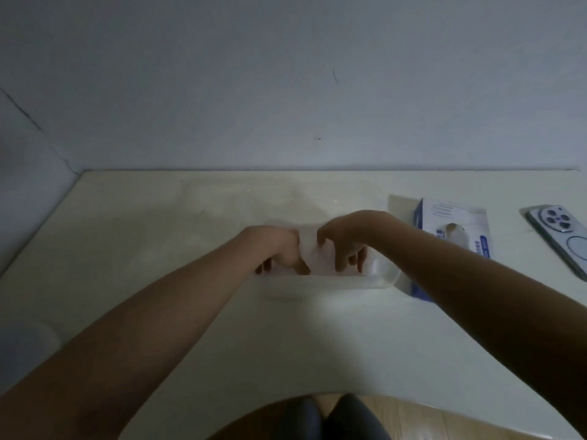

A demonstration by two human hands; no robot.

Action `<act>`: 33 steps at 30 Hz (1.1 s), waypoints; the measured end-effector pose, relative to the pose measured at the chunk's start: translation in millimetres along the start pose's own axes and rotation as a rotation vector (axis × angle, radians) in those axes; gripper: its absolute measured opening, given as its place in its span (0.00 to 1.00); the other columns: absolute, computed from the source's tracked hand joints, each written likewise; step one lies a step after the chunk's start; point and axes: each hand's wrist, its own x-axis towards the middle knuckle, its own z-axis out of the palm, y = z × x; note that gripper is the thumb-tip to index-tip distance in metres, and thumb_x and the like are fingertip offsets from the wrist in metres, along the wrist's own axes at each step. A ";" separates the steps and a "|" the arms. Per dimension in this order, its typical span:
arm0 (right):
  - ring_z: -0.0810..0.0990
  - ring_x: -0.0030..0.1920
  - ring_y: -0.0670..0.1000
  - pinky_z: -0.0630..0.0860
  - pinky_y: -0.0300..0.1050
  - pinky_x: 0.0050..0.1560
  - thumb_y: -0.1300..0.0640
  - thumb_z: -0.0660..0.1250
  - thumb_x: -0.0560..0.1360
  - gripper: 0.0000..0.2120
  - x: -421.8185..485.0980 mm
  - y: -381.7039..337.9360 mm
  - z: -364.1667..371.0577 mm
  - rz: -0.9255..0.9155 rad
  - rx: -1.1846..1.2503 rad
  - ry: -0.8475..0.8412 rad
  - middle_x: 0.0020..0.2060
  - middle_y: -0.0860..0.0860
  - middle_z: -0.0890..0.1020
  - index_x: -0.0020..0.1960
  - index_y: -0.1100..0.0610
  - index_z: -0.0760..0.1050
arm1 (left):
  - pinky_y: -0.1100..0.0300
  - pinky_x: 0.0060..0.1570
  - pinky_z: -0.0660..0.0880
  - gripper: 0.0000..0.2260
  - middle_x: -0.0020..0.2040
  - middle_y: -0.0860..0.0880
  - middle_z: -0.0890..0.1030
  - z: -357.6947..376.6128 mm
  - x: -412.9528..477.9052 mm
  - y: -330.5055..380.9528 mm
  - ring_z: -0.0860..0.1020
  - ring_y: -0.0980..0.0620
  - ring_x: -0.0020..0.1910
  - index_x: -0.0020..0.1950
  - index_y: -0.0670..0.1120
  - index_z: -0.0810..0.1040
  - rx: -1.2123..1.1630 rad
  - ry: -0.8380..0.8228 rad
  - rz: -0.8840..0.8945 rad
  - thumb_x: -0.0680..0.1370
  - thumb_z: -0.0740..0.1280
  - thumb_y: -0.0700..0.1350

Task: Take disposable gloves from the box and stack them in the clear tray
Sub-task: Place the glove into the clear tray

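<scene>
A clear tray (320,282) stands in the middle of the pale table. Inside it lies a pile of thin translucent gloves (317,260), blurred and hard to separate. My left hand (281,249) reaches down into the tray's left part, thumb and fingertips pointing down onto the gloves. My right hand (347,241) hovers over the right part with its fingers spread downward, tips touching the gloves. The blue and white glove box (457,223) lies just right of the tray, partly behind my right forearm, and a glove pokes out of its oval opening.
A phone (562,231) lies face down at the far right of the table (143,249). A faint clear plastic shape (254,198) sits behind the tray near the wall. The table's curved front edge is close to my body.
</scene>
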 end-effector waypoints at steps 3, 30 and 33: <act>0.84 0.35 0.54 0.83 0.45 0.38 0.62 0.72 0.74 0.28 -2.6 -3.5 -6.4 -0.010 0.047 0.050 0.42 0.59 0.81 0.71 0.57 0.66 | 0.50 0.47 0.81 0.33 0.62 0.42 0.74 -2.3 2.9 -1.5 0.81 0.42 0.51 0.74 0.45 0.63 0.010 0.015 0.005 0.75 0.70 0.58; 0.80 0.34 0.47 0.76 0.36 0.32 0.57 0.67 0.77 0.06 -118.2 92.5 61.0 0.000 0.531 1.177 0.35 0.52 0.83 0.42 0.55 0.80 | 0.64 0.39 0.67 0.06 0.43 0.54 0.79 39.2 -83.3 108.9 0.76 0.56 0.41 0.50 0.49 0.81 -0.238 1.152 0.772 0.78 0.65 0.46; 0.80 0.34 0.48 0.76 0.37 0.35 0.58 0.67 0.77 0.06 -116.1 122.5 79.3 0.126 0.540 1.161 0.33 0.50 0.81 0.42 0.57 0.80 | 0.65 0.39 0.67 0.06 0.43 0.54 0.79 56.3 -73.0 149.6 0.75 0.56 0.41 0.51 0.49 0.80 -0.262 1.088 0.830 0.78 0.65 0.44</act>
